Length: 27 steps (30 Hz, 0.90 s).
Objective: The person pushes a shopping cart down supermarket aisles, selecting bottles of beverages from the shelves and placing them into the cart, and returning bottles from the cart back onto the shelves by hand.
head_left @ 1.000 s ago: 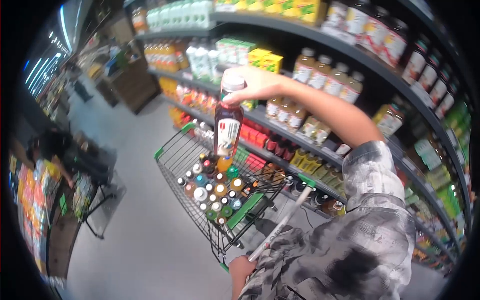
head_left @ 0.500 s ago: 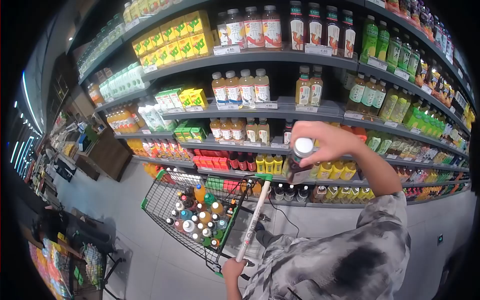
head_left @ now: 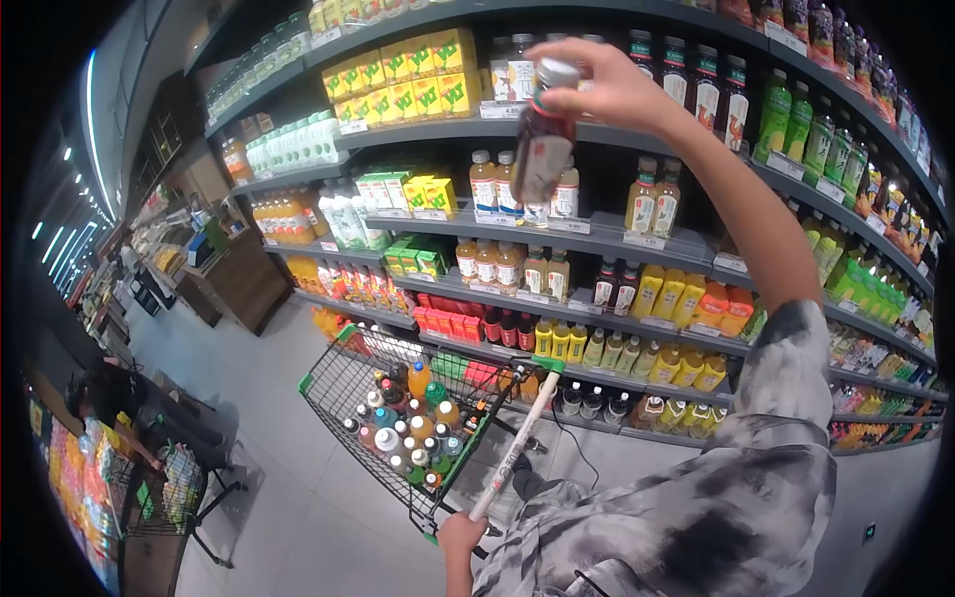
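My right hand is raised in front of the upper shelves, its fingers wrapped round the neck of a dark drink bottle. The bottle has a pale cap and a label, and hangs slightly tilted. Behind it, pale-yellow drink bottles are partly hidden. Low in the view, my left hand is closed on the near end of the shopping cart's handle. Several bottles of different colours, among them an orange one, stand in the cart's wire basket.
Yellow drink cartons fill part of an upper shelf, with dark tea bottles to the right. Green bottles stand farther right. At lower left, a person bends beside another cart. A brown counter stands behind.
My right hand has lifted the dark bottle up and to the left, from lower-shelf height to the upper shelves. The view has shifted somewhat. My left hand keeps its grip on the handle.
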Each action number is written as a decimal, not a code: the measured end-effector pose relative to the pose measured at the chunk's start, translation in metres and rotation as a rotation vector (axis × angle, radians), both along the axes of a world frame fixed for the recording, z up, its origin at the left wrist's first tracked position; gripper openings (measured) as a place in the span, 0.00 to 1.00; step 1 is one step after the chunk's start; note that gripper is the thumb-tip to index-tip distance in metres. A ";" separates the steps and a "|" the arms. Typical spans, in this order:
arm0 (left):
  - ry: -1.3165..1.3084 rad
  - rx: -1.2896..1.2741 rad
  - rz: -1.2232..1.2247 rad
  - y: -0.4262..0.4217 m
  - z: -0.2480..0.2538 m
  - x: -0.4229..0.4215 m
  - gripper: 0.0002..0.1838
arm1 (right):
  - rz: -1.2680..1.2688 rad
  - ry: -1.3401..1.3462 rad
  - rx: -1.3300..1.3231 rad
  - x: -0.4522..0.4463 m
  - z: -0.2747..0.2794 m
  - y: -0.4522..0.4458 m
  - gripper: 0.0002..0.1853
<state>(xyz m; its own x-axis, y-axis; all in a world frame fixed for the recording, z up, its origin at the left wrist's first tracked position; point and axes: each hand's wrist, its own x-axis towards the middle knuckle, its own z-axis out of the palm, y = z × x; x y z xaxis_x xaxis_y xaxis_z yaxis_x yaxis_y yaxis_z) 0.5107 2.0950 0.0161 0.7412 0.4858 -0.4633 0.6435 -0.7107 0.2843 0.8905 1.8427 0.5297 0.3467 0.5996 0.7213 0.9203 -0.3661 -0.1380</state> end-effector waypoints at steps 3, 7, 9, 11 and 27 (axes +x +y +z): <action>0.023 -0.007 0.014 0.001 -0.002 -0.001 0.24 | -0.069 -0.141 0.120 0.053 0.039 0.049 0.27; 0.045 -0.018 0.050 -0.005 0.015 -0.002 0.24 | -0.076 -0.206 0.084 0.101 0.075 0.089 0.29; 0.020 -0.029 0.070 -0.004 0.014 -0.004 0.23 | -0.052 -0.198 0.066 0.116 0.085 0.099 0.28; 0.021 -0.033 0.084 -0.003 0.014 -0.004 0.22 | -0.046 -0.293 -0.044 0.135 0.093 0.104 0.27; 0.108 -0.187 0.041 0.007 0.015 0.007 0.22 | -0.926 -0.284 -0.467 0.034 0.096 0.123 0.24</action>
<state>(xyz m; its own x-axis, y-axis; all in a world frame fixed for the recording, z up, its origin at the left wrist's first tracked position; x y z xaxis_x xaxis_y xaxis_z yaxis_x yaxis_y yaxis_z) 0.5181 2.1017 0.0307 0.6637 0.4125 -0.6239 0.7047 -0.6245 0.3368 0.9244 1.9655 0.6259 0.6633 0.4271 0.6145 0.2347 -0.8984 0.3712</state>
